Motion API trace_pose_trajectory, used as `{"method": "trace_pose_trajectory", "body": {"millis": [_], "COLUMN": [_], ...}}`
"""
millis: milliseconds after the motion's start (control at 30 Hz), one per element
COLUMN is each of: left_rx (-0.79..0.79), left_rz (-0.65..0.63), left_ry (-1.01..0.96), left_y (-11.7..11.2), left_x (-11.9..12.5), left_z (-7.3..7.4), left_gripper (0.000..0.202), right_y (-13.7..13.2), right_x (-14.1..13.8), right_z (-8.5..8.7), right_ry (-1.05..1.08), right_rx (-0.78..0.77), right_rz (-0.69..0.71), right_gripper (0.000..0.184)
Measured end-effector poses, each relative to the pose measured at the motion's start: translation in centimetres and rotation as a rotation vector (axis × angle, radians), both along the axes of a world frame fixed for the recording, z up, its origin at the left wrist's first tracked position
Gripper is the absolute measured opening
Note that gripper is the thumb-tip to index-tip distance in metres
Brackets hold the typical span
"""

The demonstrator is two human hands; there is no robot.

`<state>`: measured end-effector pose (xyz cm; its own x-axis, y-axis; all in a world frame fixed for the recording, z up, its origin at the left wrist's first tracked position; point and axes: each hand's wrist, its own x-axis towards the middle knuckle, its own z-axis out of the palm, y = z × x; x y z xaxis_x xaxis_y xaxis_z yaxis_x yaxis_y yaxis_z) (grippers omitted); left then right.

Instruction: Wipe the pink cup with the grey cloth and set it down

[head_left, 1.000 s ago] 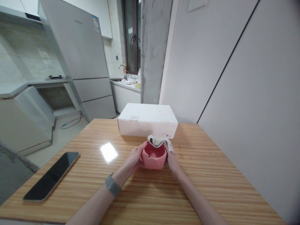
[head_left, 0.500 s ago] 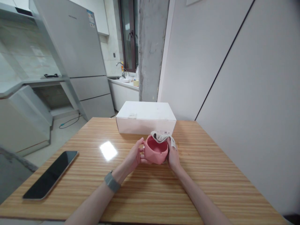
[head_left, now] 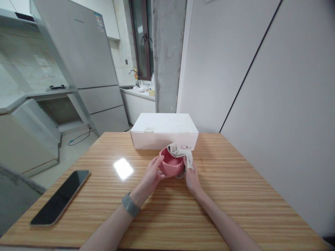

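In the middle of the head view a pink mug (head_left: 171, 170) with angular sides is held up over the table, its opening tilted toward me. My left hand (head_left: 153, 173) is closed on its left side, thumb at the rim. A light grey cloth (head_left: 180, 152) is draped over the mug's right rim, and part of it hangs below. My right hand (head_left: 192, 176) grips this cloth and presses it against the mug's right side. The fingertips of that hand are hidden behind the cloth and mug.
Behind my hands a white box (head_left: 164, 139) stands at the far edge of the wood-grain table (head_left: 235, 195). A black phone (head_left: 61, 198) lies at the left. A white wall (head_left: 261, 87) borders the right, and a fridge (head_left: 78, 45) stands beyond.
My left thumb has moved onto the mug's rim, and the mug has turned in my hands. The cloth now covers more of its right side. The camera view has shifted slightly.
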<state>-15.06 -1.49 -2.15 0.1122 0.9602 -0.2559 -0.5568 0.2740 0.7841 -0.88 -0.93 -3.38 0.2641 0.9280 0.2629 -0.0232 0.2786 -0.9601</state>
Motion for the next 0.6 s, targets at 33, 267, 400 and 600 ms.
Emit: {"method": "trace_pose_trajectory", "body": {"millis": [33, 267, 400, 600], "left_rx": [0.023, 0.153, 0.054, 0.063], "left_rz": [0.037, -0.066, -0.167, -0.232], "left_ry": [-0.021, 0.021, 0.113, 0.070], "left_y": [-0.1, -1.1, -1.1, -1.1], "left_x": [0.1, 0.9, 0.5, -0.2], "left_z": [0.0, 0.7, 1.0, 1.0], "left_gripper": [0.039, 0.071, 0.058, 0.048], "right_y": [-0.2, 0.1, 0.5, 0.4], "right_x": [-0.4, -0.2, 0.7, 0.8], "right_z": [0.0, -0.5, -0.4, 0.3], "right_ry": [0.004, 0.052, 0.061, 0.051], "right_rx": [-0.001, -0.043, -0.084, -0.064], "right_rz": [0.009, -0.028, -0.048, -0.032], "right_gripper": [0.044, 0.052, 0.050, 0.039]}}
